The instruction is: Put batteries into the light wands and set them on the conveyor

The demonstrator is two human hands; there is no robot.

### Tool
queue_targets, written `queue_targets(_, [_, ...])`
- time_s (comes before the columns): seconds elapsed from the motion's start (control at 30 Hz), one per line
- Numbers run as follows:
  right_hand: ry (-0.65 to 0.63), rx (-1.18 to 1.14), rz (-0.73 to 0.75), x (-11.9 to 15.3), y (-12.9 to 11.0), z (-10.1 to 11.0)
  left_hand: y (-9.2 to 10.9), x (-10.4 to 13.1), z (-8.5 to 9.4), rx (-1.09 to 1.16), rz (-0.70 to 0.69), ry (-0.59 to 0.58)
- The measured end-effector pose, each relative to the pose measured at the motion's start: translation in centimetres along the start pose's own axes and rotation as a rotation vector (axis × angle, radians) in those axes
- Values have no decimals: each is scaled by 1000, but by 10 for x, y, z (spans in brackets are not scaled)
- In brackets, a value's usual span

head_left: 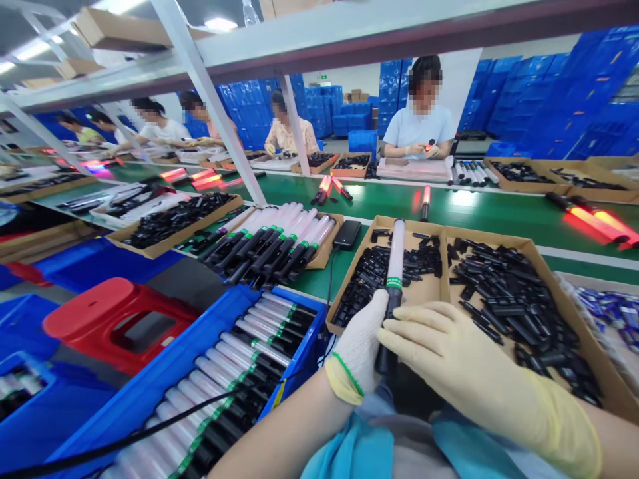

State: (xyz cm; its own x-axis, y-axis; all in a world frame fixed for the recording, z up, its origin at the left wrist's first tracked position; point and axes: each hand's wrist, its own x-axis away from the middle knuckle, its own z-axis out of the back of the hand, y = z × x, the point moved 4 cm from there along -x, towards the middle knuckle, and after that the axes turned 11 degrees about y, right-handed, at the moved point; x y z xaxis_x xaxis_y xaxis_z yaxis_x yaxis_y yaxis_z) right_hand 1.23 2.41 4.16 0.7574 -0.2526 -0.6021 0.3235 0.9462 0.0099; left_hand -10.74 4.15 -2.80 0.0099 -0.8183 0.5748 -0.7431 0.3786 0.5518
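Observation:
My left hand [360, 349], in a white knit glove with a green-edged cuff, is closed round the black handle of a light baton [396, 256]. The baton stands nearly upright before me; its pale translucent tube points away and is unlit, with a green printed band at its base. My right hand [439, 346], in a pale yellow glove, presses long, nearly straight fingers against the same handle from the right; its thumb is hidden. Just beyond, cardboard trays hold small black plastic parts [514, 299] and more black pieces [359, 286].
At left a blue crate [309, 352] holds rows of batons, with a black cable [164, 426] across it. A pile of batons [279, 239], a black power bank [348, 234] and a red stool [114, 319] are nearby. Lit red batons lie on the green belt [384, 199]; co-workers sit opposite.

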Motion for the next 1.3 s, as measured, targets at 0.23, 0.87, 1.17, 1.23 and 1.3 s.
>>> queue_targets(0.23, [89, -139, -393, 36, 11, -5, -7, 7, -13, 28, 37, -97])
queue_targets(0.87, [189, 127, -497, 49, 184, -4, 38, -46, -41, -229, -332, -204])
queue_targets(1.17, [-31, 227, -814, 74, 367, -54, 67, -50, 20, -253, -429, -136])
queue_targets(1.23, [-68, 247, -890, 79, 396, -68, 69, -45, 25, -280, -503, -155])
queue_targets(1.3, [-83, 259, -948, 84, 413, -75, 71, -42, 31, -335, -551, -132])
